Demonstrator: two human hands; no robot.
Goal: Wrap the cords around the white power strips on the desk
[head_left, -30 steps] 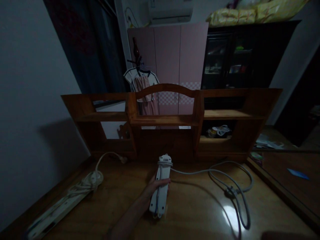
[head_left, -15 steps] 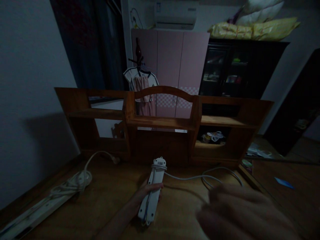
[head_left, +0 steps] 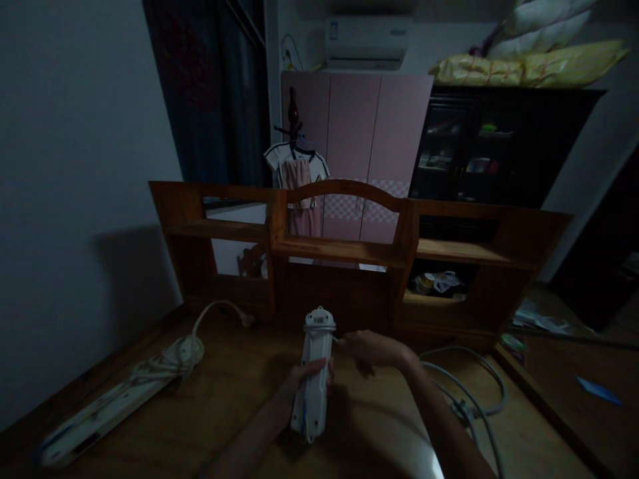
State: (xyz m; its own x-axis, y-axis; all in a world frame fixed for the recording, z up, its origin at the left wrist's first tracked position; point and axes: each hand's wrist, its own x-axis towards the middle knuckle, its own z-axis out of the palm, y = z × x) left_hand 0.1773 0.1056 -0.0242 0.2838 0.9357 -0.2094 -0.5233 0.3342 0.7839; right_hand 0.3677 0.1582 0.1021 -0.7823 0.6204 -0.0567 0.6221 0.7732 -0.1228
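A white power strip (head_left: 315, 352), its underside facing me, is held upright and slightly tilted above the wooden desk. Wrapped around its lower half is my left hand (head_left: 303, 374), closed on it. Grey cable is wound around the strip's top end. My right hand (head_left: 372, 348) is just right of that end, its fingers pinched on the cable where it leaves the strip. The rest of the cable (head_left: 503, 391) lies in loose loops on the right of the desk, with what looks like its plug (head_left: 463, 408) among them.
A second, longer white power strip (head_left: 107, 416) with its cord wound on it lies at the left by the wall. A wooden shelf unit (head_left: 344, 249) stands along the desk's back. The desk's raised edge (head_left: 539, 406) runs along the right.
My right hand has moved from the near right, where it was blurred, to the cable beside the strip's top. The strip is more upright, and the view has shifted slightly.
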